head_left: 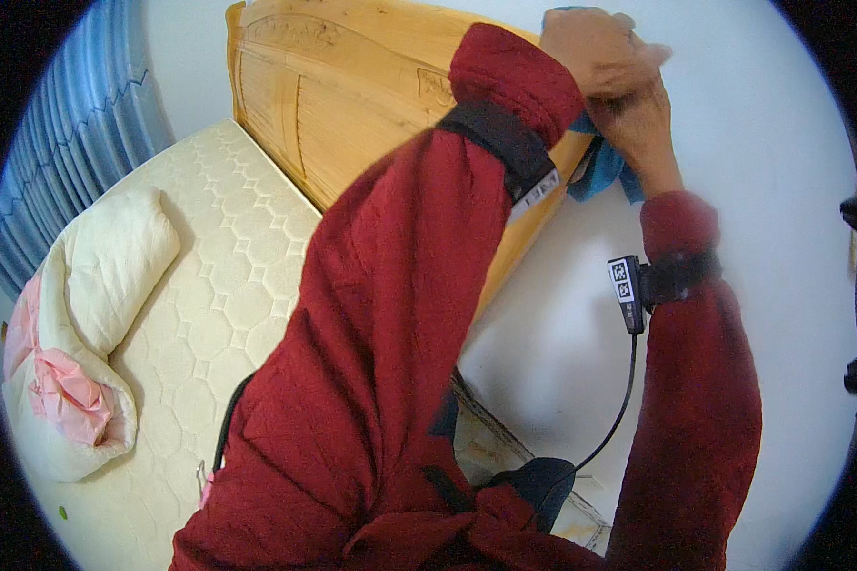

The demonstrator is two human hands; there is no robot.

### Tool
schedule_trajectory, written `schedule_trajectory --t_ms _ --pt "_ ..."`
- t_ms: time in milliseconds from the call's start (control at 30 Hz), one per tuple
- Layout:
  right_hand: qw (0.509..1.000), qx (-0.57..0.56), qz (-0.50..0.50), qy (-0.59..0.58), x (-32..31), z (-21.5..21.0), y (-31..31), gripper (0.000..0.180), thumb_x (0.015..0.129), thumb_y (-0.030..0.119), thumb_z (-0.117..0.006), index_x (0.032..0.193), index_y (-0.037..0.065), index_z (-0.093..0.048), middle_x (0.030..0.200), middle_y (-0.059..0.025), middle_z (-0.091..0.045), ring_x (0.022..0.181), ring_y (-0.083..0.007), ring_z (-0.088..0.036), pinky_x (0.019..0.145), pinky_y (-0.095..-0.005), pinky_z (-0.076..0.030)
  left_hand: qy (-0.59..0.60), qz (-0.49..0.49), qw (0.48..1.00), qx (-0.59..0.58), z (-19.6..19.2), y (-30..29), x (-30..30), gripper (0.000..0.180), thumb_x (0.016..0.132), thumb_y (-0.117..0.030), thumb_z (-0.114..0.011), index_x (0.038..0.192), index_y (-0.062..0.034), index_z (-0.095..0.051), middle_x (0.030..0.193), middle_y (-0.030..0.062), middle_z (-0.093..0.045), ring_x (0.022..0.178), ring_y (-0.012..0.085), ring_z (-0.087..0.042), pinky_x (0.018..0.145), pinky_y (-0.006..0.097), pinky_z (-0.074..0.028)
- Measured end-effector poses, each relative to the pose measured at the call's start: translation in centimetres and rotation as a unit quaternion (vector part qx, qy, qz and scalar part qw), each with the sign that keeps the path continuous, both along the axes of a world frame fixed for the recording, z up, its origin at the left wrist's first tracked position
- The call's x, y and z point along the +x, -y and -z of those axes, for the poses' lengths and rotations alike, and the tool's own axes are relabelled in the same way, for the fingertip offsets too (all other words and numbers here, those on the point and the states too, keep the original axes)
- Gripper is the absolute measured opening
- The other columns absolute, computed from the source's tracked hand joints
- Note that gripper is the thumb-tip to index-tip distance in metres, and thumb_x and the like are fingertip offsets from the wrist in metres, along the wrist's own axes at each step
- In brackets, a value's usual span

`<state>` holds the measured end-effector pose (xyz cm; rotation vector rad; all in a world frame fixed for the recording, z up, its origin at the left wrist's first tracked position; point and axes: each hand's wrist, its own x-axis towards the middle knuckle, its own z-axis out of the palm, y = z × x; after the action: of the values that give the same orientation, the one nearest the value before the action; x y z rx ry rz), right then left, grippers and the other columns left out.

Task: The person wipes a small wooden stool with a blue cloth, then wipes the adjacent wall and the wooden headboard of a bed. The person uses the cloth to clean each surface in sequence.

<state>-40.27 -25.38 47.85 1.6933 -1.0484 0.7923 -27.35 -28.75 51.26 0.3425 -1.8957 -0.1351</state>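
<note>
Both my hands meet high up at the right end of a wooden headboard, against the white wall. My left hand (600, 52) is closed and slightly blurred, its knuckles toward me. Just below and partly behind it is my right hand (638, 112), reaching up with its fingers mostly hidden. A blue cloth (600, 171) is bunched at the hands and hangs down beside the headboard's edge. Both hands appear to grip it, though the hold itself is largely covered. The carved, yellowish headboard (352, 81) passes behind my left arm.
A cream quilted mattress (219, 257) lies to the left, against the headboard. On it rest a rolled white quilt (114, 257) and pink fabric (71, 395). Blue curtains (76, 143) hang at far left. From the right wrist's black strap device (628, 290), a cable (624, 409) loops down.
</note>
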Motion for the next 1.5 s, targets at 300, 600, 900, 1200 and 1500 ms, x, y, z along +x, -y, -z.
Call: schedule_trajectory --t_ms 300,600,900,1200,1500 --pt "0.996 -0.046 -0.013 0.081 2.4 2.2 -1.8 0.073 0.075 0.019 -0.073 0.137 0.007 -0.038 0.139 -0.0255 -0.037 0.124 -0.0419 -0.042 0.101 -0.0412 -0.040 -0.084 -0.068 0.989 -0.099 1.3 4.6 -3.0 0.061 0.090 -0.052 -0.038 0.091 -0.0014 -0.072 0.079 0.0209 -0.068 0.065 0.0349 -0.064 0.073 0.045 -0.051" --pt "0.980 -0.002 -0.039 0.195 3.9 8.9 -3.6 0.077 0.083 0.012 -0.068 0.143 -0.001 -0.021 0.142 -0.0258 -0.034 0.130 -0.0380 -0.037 0.106 -0.0398 -0.035 -0.116 -0.218 0.953 -0.177 3.7 2.2 -2.1 0.050 0.091 -0.045 -0.045 0.094 -0.0011 -0.069 0.093 0.0186 -0.066 0.101 0.0330 -0.057 0.103 0.045 -0.032" --pt "0.955 0.103 -0.070 0.269 3.6 11.8 -5.7 0.072 0.085 0.011 -0.062 0.144 0.001 -0.023 0.141 -0.0271 -0.034 0.128 -0.0440 -0.037 0.105 -0.0429 -0.035 -0.010 -0.182 0.952 -0.247 2.6 1.0 -3.4 0.030 0.083 -0.029 -0.057 0.093 -0.0032 -0.068 0.090 0.0160 -0.068 0.090 0.0325 -0.064 0.086 0.041 -0.046" --pt "0.901 0.234 -0.044 0.363 0.5 17.8 -9.1 0.050 0.086 0.019 -0.064 0.130 0.001 -0.048 0.108 -0.0203 -0.064 0.082 -0.0274 -0.067 0.073 -0.0344 -0.053 0.135 -0.181 0.974 -0.016 -2.1 1.1 -4.0 0.032 0.080 -0.029 -0.052 0.090 -0.0058 -0.072 0.089 0.0204 -0.069 0.076 0.0321 -0.067 0.072 0.041 -0.050" --pt "0.819 0.331 0.069 0.463 -5.0 27.1 -13.7 0.036 0.087 0.012 -0.060 0.121 0.002 -0.057 0.105 -0.0188 -0.066 0.081 -0.0273 -0.069 0.074 -0.0346 -0.054 -0.056 -0.173 0.947 -0.263 3.2 -0.2 -3.2 0.023 0.072 -0.015 -0.067 0.094 -0.0068 -0.066 0.104 0.0164 -0.062 0.106 0.0337 -0.057 0.094 0.044 -0.043"
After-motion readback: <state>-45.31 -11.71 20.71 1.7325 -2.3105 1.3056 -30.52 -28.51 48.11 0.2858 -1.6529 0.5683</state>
